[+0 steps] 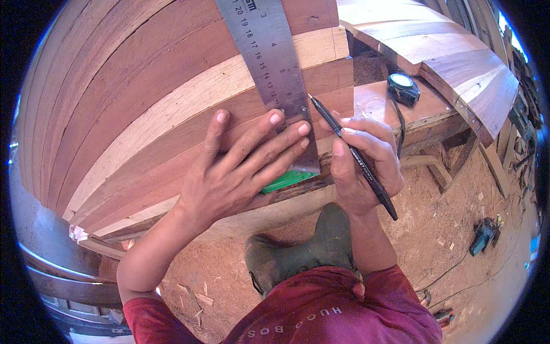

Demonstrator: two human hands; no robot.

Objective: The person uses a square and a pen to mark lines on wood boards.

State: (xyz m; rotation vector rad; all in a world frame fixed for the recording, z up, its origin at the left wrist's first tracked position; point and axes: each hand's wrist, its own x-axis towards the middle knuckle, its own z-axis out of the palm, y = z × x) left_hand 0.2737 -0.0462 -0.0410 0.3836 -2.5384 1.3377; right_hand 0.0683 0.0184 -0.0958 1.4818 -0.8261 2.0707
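Observation:
A steel try square lies across a curved surface of joined wooden strips [189, 74], its metal blade [266, 54] running up and away, its green handle [289, 180] at the near edge. My left hand [246, 157] presses flat on the blade and the wood, fingers spread, hiding part of the square. In my right hand [369, 163] a black pen [355, 155] is gripped between thumb and fingers. The pen's tip sits just right of the blade's right edge; whether it touches the wood I cannot tell.
A black tape measure [403, 89] with a dark strap rests on a board to the right. Beyond it stands another curved panel of strips [452, 57]. On the dusty floor lie a teal power tool [484, 236], its cable and wood scraps [197, 298].

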